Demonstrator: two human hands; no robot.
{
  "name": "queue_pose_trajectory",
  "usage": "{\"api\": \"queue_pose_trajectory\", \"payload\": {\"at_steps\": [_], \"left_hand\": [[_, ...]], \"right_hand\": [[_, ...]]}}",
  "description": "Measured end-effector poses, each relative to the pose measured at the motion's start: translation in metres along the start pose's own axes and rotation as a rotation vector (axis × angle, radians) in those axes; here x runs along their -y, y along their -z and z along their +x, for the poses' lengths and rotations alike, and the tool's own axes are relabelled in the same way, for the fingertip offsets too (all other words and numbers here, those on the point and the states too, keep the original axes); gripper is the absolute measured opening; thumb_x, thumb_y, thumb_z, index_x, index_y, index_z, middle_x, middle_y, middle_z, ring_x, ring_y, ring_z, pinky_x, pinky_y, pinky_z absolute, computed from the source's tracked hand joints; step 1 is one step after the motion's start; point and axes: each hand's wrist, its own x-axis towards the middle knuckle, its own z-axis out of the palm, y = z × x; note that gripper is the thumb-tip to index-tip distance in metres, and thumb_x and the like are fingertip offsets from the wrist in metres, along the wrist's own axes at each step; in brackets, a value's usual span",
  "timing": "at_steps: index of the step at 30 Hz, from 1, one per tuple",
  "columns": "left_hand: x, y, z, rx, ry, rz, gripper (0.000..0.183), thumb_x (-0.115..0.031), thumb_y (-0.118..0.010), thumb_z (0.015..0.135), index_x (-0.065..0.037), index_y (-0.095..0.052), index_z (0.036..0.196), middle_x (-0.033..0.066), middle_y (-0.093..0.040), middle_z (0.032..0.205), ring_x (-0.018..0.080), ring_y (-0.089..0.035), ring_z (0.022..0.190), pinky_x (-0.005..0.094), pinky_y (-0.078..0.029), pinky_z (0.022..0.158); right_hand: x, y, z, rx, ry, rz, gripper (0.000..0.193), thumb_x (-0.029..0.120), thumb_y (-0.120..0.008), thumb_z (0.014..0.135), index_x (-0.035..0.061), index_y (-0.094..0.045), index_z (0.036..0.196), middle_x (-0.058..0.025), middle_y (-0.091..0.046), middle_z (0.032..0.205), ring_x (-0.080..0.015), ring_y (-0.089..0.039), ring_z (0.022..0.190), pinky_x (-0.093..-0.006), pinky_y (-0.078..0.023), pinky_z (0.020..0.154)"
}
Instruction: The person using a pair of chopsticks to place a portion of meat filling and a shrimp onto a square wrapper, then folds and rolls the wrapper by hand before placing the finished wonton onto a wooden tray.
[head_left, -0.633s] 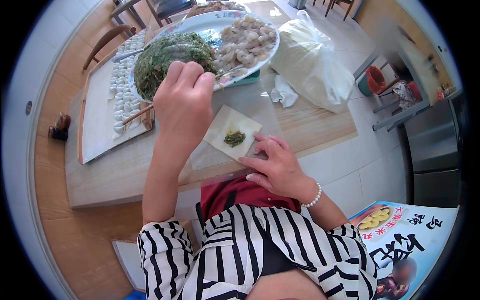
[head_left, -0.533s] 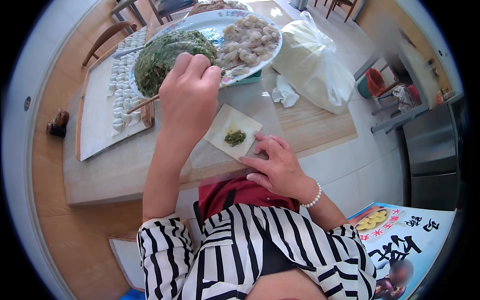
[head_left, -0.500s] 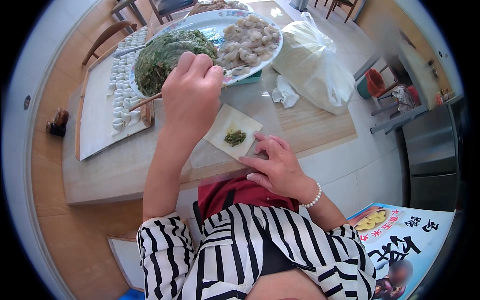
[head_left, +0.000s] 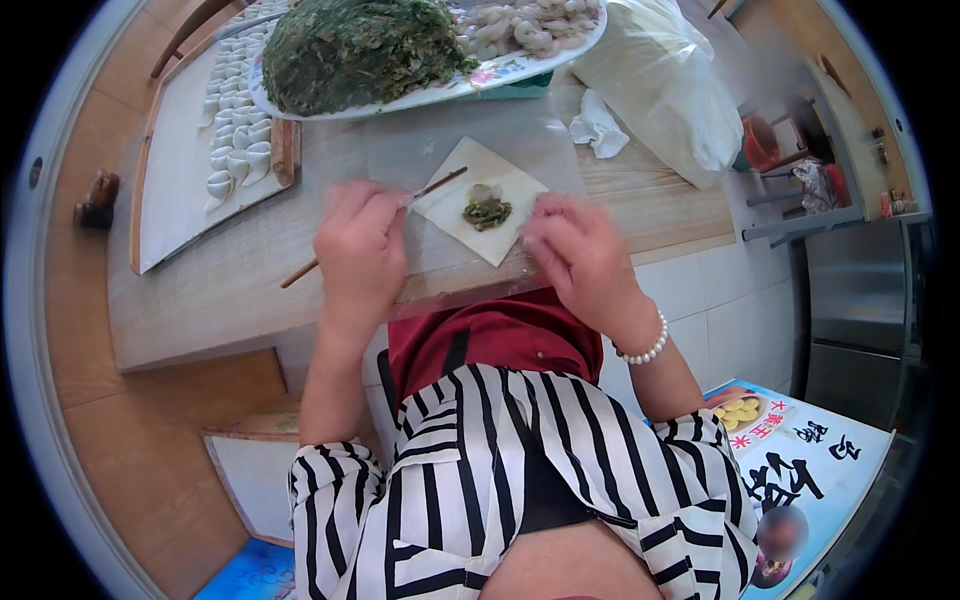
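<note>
A square pale dumpling wrapper (head_left: 462,218) lies on the table in front of me, one corner pointing away. At its middle sits a small heap of green filling (head_left: 487,213), with a pale, shrimp-like piece (head_left: 484,191) at its far side. My left hand (head_left: 360,240) is closed round a thin brown stick (head_left: 300,273); a brown tip and a silvery part stick out over the wrapper's left edge. My right hand (head_left: 582,255), slightly blurred, has its fingers curled together at the wrapper's right corner, which they cover.
Beyond the wrapper, a large oval plate (head_left: 510,76) bears a green filling mound (head_left: 365,55) and peeled shrimp (head_left: 530,25). Several folded dumplings (head_left: 238,160) line a white board (head_left: 175,215) at left. A crumpled tissue (head_left: 598,125) and a full plastic bag (head_left: 665,90) lie at right.
My left hand has come down from above the plate to beside the wrapper, stick still held. A pale piece now lies by the filling. My right hand's flat fingers have curled at the corner.
</note>
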Motion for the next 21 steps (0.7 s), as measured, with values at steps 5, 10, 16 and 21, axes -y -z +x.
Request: {"api": "queue_pose_trajectory", "payload": {"at_steps": [5,10,16,21], "left_hand": [[-0.006,-0.004,-0.002,0.103,-0.008,-0.053,0.015,0.007,-0.072,0.077,-0.001,-0.072,0.088,0.0126,-0.067,0.088,0.0323,-0.063,0.085,0.0391,-0.051,0.072],[-0.018,0.002,0.010,0.161,-0.032,-0.056,0.015,0.007,-0.073,0.076,-0.001,-0.073,0.089,0.0126,-0.067,0.086,0.0320,-0.063,0.083,0.0394,-0.051,0.070],[-0.023,0.003,0.005,0.124,-0.027,-0.124,0.015,0.008,-0.071,0.078,-0.001,-0.074,0.090,0.0123,-0.067,0.087,0.0303,-0.063,0.083,0.0390,-0.051,0.070],[-0.020,0.011,-0.001,0.075,-0.010,-0.035,0.017,0.009,-0.071,0.078,-0.001,-0.074,0.091,0.0115,-0.066,0.087,0.0290,-0.063,0.083,0.0373,-0.050,0.069]], "right_hand": [[-0.003,-0.007,0.022,-0.113,-0.108,0.066,0.011,0.000,-0.068,0.090,-0.0004,-0.066,0.100,-0.0159,-0.068,0.098,-0.0355,-0.065,0.092,-0.0386,-0.053,0.081],[-0.012,-0.013,0.031,-0.070,-0.133,0.178,0.010,0.000,-0.069,0.087,0.0007,-0.066,0.097,-0.0152,-0.066,0.090,-0.0350,-0.064,0.084,-0.0419,-0.052,0.073],[-0.004,-0.011,0.025,-0.075,-0.271,0.268,0.013,-0.002,-0.072,0.085,-0.0006,-0.069,0.097,-0.0147,-0.068,0.089,-0.0282,-0.066,0.072,-0.0367,-0.053,0.064],[-0.005,-0.010,0.024,-0.104,-0.189,0.223,0.013,-0.003,-0.071,0.085,-0.0007,-0.069,0.097,-0.0147,-0.068,0.093,-0.0319,-0.066,0.084,-0.0390,-0.054,0.072]]}}
